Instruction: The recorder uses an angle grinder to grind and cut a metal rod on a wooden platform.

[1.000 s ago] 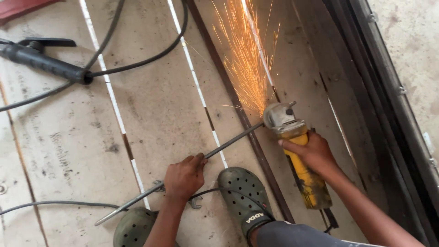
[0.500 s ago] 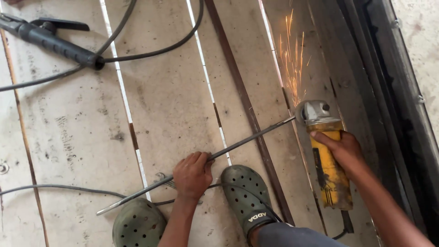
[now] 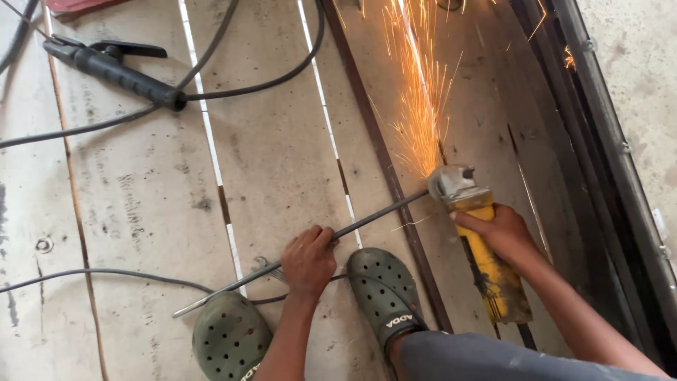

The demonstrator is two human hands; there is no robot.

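A thin steel rod (image 3: 374,215) lies slantwise across pale wooden boards (image 3: 148,204). My left hand (image 3: 309,259) presses down on the rod near its middle. My right hand (image 3: 497,233) grips a yellow angle grinder (image 3: 486,261), whose grey head meets the rod's far right end. A plume of orange sparks (image 3: 419,92) shoots away from that contact point toward the top of the view. Two green perforated clogs (image 3: 384,296) on my feet rest by the rod, one on each side of my left hand.
A black welding electrode holder (image 3: 113,67) with its cable lies at the upper left. More black cables (image 3: 106,271) cross the boards. A dark metal strip (image 3: 384,169) runs lengthwise, and a dark metal frame (image 3: 606,162) borders the right side beside concrete.
The grinder head pulled back off the rod with few sparks half a second ago; now it is on the rod's end again and throws a full shower of sparks.
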